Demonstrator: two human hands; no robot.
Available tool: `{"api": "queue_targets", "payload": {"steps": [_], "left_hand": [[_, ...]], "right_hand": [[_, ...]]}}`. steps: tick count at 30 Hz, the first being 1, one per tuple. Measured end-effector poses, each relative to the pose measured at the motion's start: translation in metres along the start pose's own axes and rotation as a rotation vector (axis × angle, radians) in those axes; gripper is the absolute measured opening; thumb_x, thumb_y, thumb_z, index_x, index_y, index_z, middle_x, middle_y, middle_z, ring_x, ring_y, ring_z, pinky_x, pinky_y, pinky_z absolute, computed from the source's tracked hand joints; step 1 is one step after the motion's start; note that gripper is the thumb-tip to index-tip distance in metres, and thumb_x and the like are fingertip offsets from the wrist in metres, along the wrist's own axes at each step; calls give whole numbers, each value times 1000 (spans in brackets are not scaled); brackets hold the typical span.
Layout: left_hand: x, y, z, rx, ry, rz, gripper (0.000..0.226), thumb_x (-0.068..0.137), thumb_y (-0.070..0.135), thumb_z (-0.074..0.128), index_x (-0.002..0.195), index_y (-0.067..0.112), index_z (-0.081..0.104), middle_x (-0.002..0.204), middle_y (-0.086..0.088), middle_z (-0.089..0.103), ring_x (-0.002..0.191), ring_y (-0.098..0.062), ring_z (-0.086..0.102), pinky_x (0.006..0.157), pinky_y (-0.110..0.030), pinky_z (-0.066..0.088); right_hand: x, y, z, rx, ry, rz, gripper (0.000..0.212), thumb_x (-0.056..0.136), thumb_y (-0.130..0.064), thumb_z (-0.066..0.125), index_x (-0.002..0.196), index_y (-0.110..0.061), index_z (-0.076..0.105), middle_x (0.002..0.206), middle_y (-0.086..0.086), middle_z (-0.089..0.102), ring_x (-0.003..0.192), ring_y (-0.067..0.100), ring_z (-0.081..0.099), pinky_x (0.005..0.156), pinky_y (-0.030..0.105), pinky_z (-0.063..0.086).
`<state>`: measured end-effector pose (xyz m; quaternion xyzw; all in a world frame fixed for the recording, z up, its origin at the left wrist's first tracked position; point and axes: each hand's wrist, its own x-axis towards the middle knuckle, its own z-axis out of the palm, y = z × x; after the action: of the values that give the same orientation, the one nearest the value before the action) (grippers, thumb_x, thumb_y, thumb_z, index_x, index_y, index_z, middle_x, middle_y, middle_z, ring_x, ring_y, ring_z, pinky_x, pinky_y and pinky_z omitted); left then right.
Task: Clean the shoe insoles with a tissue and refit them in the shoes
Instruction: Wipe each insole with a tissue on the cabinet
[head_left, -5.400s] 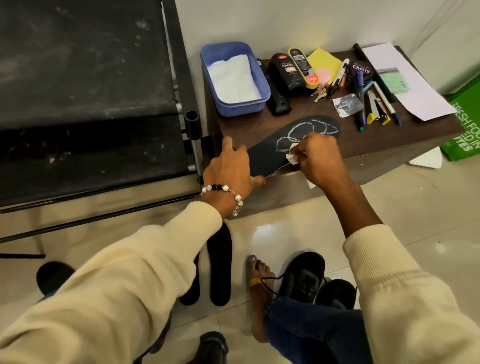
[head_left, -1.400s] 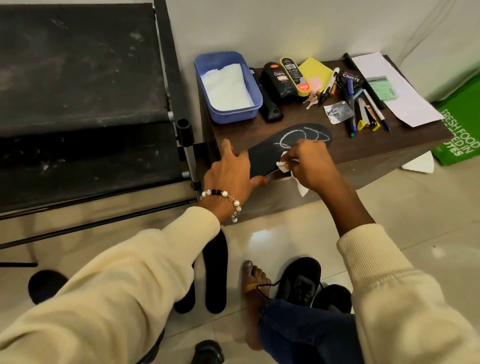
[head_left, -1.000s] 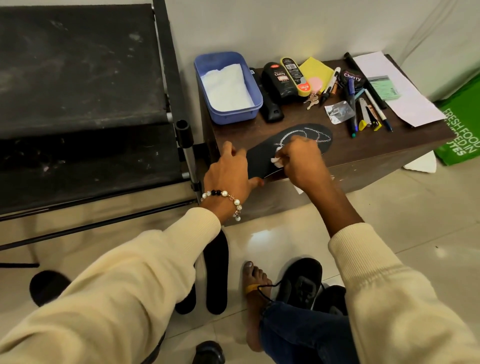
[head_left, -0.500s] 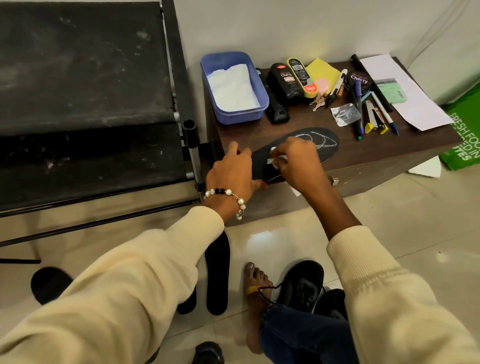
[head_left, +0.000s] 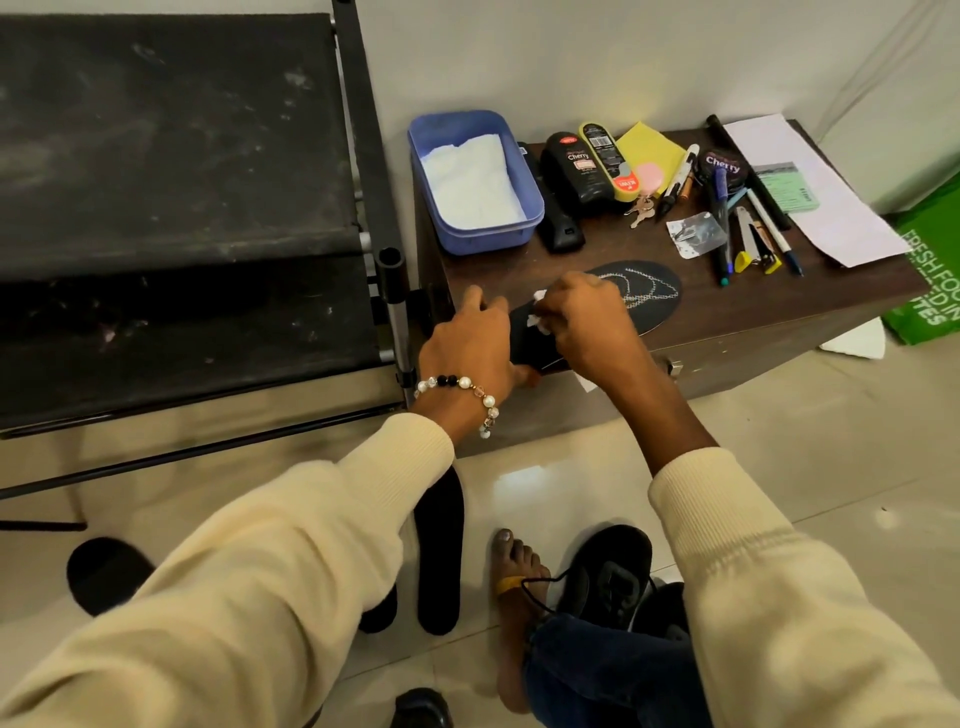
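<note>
A black insole (head_left: 639, 296) with a white stitched pattern lies on the brown table (head_left: 810, 306), its heel end over the front edge. My left hand (head_left: 470, 343) grips that heel end. My right hand (head_left: 584, 317) holds a crumpled white tissue (head_left: 537, 312) and presses it on the insole's middle. Another black insole (head_left: 440, 551) lies on the floor below, with part of one more beside it. A black shoe (head_left: 608, 577) stands on the floor by a bare foot.
A blue tub (head_left: 470, 228) of white tissues stands at the table's back left. Polish bottles (head_left: 582, 166), pens, keys and papers crowd the back right. A black rack (head_left: 374, 208) stands left of the table. A green bag (head_left: 930, 270) sits at the right.
My right hand with the tissue has slid left along the insole toward its heel end. My left hand keeps its hold.
</note>
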<state>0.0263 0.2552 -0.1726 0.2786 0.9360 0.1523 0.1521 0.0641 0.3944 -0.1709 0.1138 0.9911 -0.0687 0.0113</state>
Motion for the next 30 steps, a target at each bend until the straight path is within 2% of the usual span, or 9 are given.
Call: {"api": "queue_targets", "payload": {"steps": [3,8,11,14,16,22,24,28,30], "left_hand": [[0,-1,-1,4,-5,6,67,68,48,80,119,17,50,125,-4,42,96,-35,59,67,-37,49],[-1,-2,-1,1,-9,15,68,68,49,80,121,18,51,126,-3,42,99,-32,59,72,-39,53],[-1,-2,-1,0,-1,10,67,68,48,80,120,17,50,126,-4,42,96,-34,60,69,-38,53],[-2,-2,-1,-2,0,9,65,68,47,80,117,16,50,125,-4,42,94,-34,60,63,-35,46],[-2,-2,-1,0,-1,10,65,69,48,80,117,16,50,126,-4,42,94,-34,60,63,-35,45],[-1,-2,-1,6,-11,14,71,68,51,79,124,18,49,127,-3,41,98,-31,59,69,-37,51],[-1,-1,0,13,-11,11,70,69,50,79,124,18,49,127,-4,41,98,-33,59,69,-38,51],[-2,-1,-1,18,1,11,66,70,49,78,119,16,49,127,-5,41,94,-34,60,64,-36,47],[-2,-1,-1,22,2,12,67,70,51,78,120,16,49,127,-5,41,94,-35,60,64,-36,47]], "right_hand": [[-1,6,-6,4,-10,-63,27,91,-12,54,111,-4,69,114,19,61,106,37,53,90,42,39],[3,15,2,-69,10,190,29,91,-8,53,118,-7,65,121,17,55,111,34,50,91,37,42],[6,4,6,-22,50,89,27,90,-10,53,112,-6,67,115,17,59,106,33,52,87,37,43],[5,-2,-1,29,-7,-98,27,88,-10,55,111,-8,69,112,16,63,105,34,54,88,42,42],[4,4,-4,20,-24,-142,27,89,-9,56,112,-9,69,112,16,64,105,34,55,89,41,41],[9,19,3,-95,-4,234,30,89,-6,58,117,-8,65,120,16,55,110,33,50,88,36,43],[9,12,2,-73,11,180,28,89,-9,56,116,-7,65,119,16,56,108,33,51,87,36,42],[0,-1,-6,-43,-72,-140,29,90,-10,53,116,-8,67,120,14,60,110,33,52,91,38,39],[-4,5,-10,-48,-100,-157,30,90,-9,53,117,-9,66,121,13,60,113,31,52,91,35,35]]}}
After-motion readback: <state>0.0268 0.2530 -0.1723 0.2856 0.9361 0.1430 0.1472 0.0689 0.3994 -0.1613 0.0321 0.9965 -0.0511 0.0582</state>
